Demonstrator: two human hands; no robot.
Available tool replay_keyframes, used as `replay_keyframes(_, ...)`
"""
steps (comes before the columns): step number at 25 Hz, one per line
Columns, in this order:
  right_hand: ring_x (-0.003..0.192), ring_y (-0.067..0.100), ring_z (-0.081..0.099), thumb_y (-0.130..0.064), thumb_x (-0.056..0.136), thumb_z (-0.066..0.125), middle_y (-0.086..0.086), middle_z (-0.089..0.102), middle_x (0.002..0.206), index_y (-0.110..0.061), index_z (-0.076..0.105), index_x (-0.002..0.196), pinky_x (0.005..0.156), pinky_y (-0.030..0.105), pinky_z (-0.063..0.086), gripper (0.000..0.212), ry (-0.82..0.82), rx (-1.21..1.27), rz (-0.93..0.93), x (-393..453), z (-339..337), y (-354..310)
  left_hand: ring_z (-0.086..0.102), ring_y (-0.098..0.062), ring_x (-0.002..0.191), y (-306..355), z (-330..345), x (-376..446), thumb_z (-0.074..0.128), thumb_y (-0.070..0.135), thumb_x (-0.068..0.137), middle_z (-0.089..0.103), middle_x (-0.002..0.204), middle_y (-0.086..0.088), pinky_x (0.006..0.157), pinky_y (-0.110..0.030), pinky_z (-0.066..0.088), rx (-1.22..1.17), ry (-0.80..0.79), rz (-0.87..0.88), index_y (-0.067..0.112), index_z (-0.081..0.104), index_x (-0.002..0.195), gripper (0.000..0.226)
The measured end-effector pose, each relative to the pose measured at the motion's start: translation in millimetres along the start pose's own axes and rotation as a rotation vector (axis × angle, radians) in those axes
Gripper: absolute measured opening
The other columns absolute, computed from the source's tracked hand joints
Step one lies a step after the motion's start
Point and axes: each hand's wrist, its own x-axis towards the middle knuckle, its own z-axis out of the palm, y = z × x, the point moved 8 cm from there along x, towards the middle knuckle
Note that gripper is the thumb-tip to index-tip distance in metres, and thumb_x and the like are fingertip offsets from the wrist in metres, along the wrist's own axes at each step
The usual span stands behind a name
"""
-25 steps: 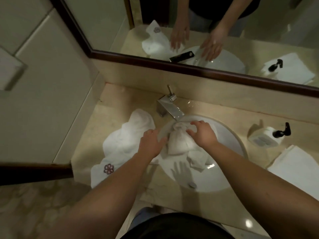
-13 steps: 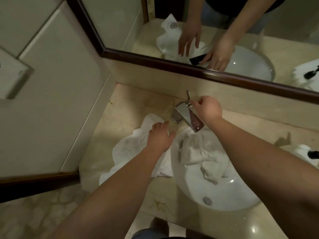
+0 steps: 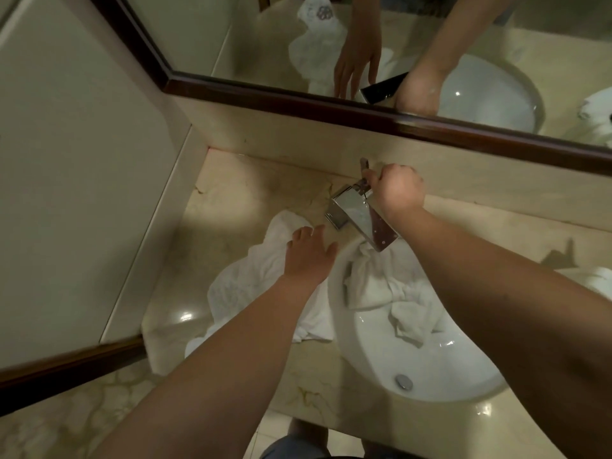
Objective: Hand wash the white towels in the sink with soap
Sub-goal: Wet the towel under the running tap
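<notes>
The white towel in the sink [image 3: 390, 286] lies crumpled in the upper half of the basin, its top fold just under the faucet spout [image 3: 367, 223], a loose tail trailing toward the drain [image 3: 404, 381] at 6 o'clock. A second ago both hands were bunching this towel; now neither touches it. The right hand [image 3: 395, 190] has gone up to 12 o'clock and sits with its fingers curled round the small lever [image 3: 364, 167] at the back of the faucet, where it already was half a second ago. The left hand [image 3: 309, 253] has slid off to 9 o'clock and rests flat, fingers spread and relaxed, on the second towel [image 3: 251, 286] heaped on the desk [image 3: 251, 193] beside the sink [image 3: 364, 352]

No stream of water shows under the spout, so whether the tap is being opened or shut cannot be told. My reading is that scrubbing has paused for a water step: wetting or rinsing the towel in the basin. The drain looks unplugged and the basin holds no standing water, so the towel will only be soaked where the flow lands, and it sits well placed for that

At 3 o'clock a white object at the frame edge is too cropped to name. The mirror [image 3: 430, 44] above repeats both hands and the desk towel
</notes>
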Motion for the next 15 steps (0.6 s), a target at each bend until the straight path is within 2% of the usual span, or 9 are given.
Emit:
replay_keyframes(4, 0.099, 0.038, 0.061, -0.047, 0.101, 0.041, 0.019, 0.066, 0.102, -0.008, 0.066, 0.101, 0.082, 0.041, 0.049, 0.047, -0.077, 0.078, 0.093, 0, 8, 8, 0.031, -0.027, 0.141, -1, 0, 0, 0.047, 0.042, 0.101, 0.044, 0.147, -0.010, 0.111, -0.041, 0.028, -0.011, -0.013, -0.002, 0.018, 0.040, 0.148, 0.054)
replay_keyframes(6, 0.097, 0.038, 0.062, -0.048, 0.101, 0.042, 0.019, 0.067, 0.101, -0.009, 0.066, 0.100, 0.079, 0.040, 0.049, 0.045, -0.111, 0.143, 0.097, 0, 9, 10, 0.031, -0.027, 0.140, -3, 0, -1, 0.047, 0.043, 0.101, 0.045, 0.147, -0.010, 0.111, -0.041, 0.029, -0.018, -0.019, 0.002, 0.017, 0.041, 0.147, 0.053)
replay_keyframes(9, 0.087, 0.034, 0.061, -0.052, 0.098, 0.045, 0.012, 0.064, 0.087, -0.016, 0.062, 0.088, 0.070, 0.034, 0.043, 0.041, -0.125, 0.238, 0.109, -8, 4, 22, 0.031, -0.028, 0.140, -1, 6, -7, 0.046, 0.042, 0.101, 0.044, 0.148, -0.011, 0.112, -0.041, 0.029, -0.027, -0.053, 0.016, 0.016, 0.042, 0.147, 0.053)
replay_keyframes(12, 0.079, 0.030, 0.054, -0.055, 0.097, 0.046, 0.010, 0.058, 0.082, -0.011, 0.060, 0.085, 0.070, 0.034, 0.042, 0.048, -0.116, 0.285, 0.184, -35, 11, 59, 0.030, -0.027, 0.141, 9, 23, -17, 0.046, 0.042, 0.102, 0.043, 0.149, -0.011, 0.113, -0.040, 0.027, -0.011, -0.117, 0.055, 0.016, 0.041, 0.147, 0.052)
replay_keyframes(15, 0.071, 0.028, 0.052, -0.048, 0.099, 0.048, 0.008, 0.054, 0.069, -0.008, 0.056, 0.075, 0.061, 0.032, 0.034, 0.047, -0.165, 0.305, 0.251, -74, 39, 107, 0.031, -0.025, 0.139, 19, 49, -27, 0.047, 0.038, 0.103, 0.045, 0.144, -0.010, 0.113, -0.034, 0.028, -0.056, -0.178, 0.091, 0.014, 0.048, 0.140, 0.044)
